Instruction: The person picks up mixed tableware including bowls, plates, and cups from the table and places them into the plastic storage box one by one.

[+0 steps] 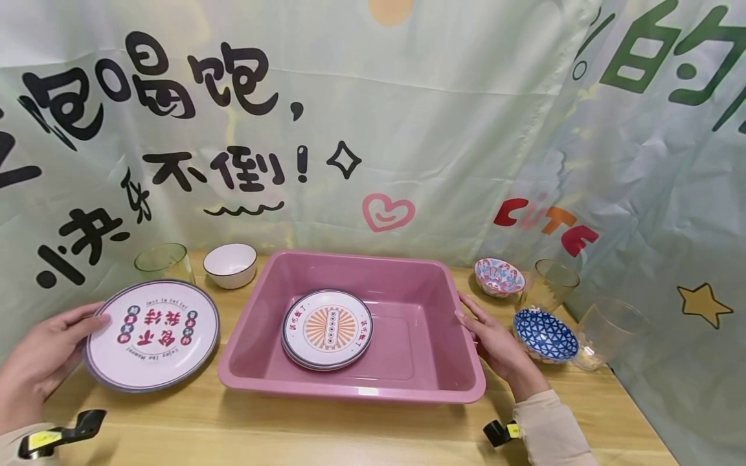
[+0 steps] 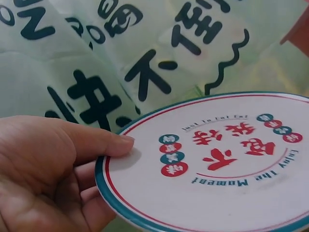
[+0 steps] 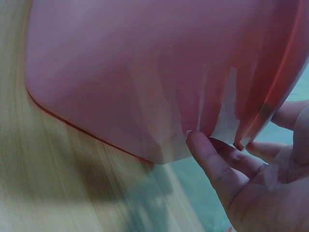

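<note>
Nearest: table (image 1: 326,433) is running along the bottom, black mounts (image 1: 64,435) are sitting on both wrists. Left hand (image 1: 49,356) is clamping the near-left edge of a round plate (image 1: 153,336), thumb lying on top of the rim, other fingers tucking underneath. Plate is facing up, showing red lettering and a dark rim; it's sitting just left of the tub, not touching it. Right hand (image 1: 495,340) is gripping the pink tub (image 1: 416,393) at its right rim, fingers wrapping round the edge. Tub is standing mid-table, holding a stack (image 1: 326,329) of smaller plates in its left half, top one showing an orange sunburst. Past the right hand, a blue bowl (image 1: 546,333) is sitting close to a clear glass (image 1: 612,327). Further back, a floral bowl (image 1: 499,277) and a second glass (image 1: 548,285) are standing behind those; on the left, a white bowl (image 1: 230,265) is standing beside a green-rimmed glass (image 1: 169,262), which the plate is partly covering. Printed cloth (image 1: 443,129) is hanging behind everything.
</note>
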Demonstrator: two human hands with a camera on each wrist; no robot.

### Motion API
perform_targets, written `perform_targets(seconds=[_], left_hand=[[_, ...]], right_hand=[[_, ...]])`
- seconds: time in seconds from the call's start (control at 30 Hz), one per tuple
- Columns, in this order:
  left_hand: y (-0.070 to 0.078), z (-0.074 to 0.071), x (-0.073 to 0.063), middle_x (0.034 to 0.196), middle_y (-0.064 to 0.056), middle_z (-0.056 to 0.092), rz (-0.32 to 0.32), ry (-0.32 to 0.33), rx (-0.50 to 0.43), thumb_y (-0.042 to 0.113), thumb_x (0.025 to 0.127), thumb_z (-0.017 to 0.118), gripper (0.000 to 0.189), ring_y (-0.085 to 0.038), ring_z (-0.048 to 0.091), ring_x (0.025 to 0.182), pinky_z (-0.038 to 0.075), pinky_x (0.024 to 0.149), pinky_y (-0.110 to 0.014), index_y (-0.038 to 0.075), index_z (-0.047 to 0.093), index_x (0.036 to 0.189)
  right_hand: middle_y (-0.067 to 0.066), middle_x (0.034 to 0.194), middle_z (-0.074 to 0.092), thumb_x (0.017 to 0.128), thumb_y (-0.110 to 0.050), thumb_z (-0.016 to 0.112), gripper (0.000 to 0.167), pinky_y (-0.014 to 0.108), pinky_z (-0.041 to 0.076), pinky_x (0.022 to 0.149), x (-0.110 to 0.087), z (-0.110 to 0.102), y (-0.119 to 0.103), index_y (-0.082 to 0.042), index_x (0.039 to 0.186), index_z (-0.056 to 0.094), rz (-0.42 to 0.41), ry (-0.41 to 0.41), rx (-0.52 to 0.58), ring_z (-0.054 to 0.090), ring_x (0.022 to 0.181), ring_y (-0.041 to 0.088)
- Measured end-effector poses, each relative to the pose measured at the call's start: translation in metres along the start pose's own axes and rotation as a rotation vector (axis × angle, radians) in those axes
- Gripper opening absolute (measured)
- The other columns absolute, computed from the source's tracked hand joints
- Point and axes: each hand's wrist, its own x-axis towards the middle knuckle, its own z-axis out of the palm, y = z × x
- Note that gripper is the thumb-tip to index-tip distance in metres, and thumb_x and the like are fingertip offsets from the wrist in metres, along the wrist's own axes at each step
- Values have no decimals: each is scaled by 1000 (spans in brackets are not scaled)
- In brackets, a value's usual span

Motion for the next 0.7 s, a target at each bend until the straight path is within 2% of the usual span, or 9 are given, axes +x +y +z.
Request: perform_targets(seconds=[0.23, 0.4, 0.57, 0.7], left_hand=[[14, 18, -1, 88, 9, 71, 97, 62, -47, 9, 94, 66, 24, -6, 66, 74, 55, 58, -23, 30, 74, 101], [25, 34, -2, 89, 13, 70, 163, 156, -41, 13, 91, 70, 21, -3, 66, 73, 55, 58, -21, 29, 75, 104], [33, 48, -4, 90, 16, 65, 172, 285, 19, 19, 91, 71, 26, 0, 63, 71, 54, 56, -17, 24, 71, 116], [37, 57, -5, 92, 13, 65, 184, 351, -17, 19, 91, 71, 35, 0, 64, 69, 54, 56, -16, 19, 68, 126]], right_hand=[[-3, 71, 42, 104, -34, 48, 61, 25, 48, 62, 1, 0, 1, -27, 158, 19, 1, -1, 4, 46, 66, 10], [-4, 70, 42, 105, -33, 47, 62, 25, 48, 62, 1, -1, 1, -25, 158, 17, -13, -15, 4, 46, 65, 9], [-5, 68, 41, 104, -34, 48, 62, 24, 47, 60, 0, 1, 1, -26, 158, 18, -14, -11, 4, 45, 64, 8], [-4, 67, 42, 104, -34, 48, 61, 24, 47, 59, 0, 1, 1, -27, 158, 19, -9, -2, 9, 46, 63, 8]])
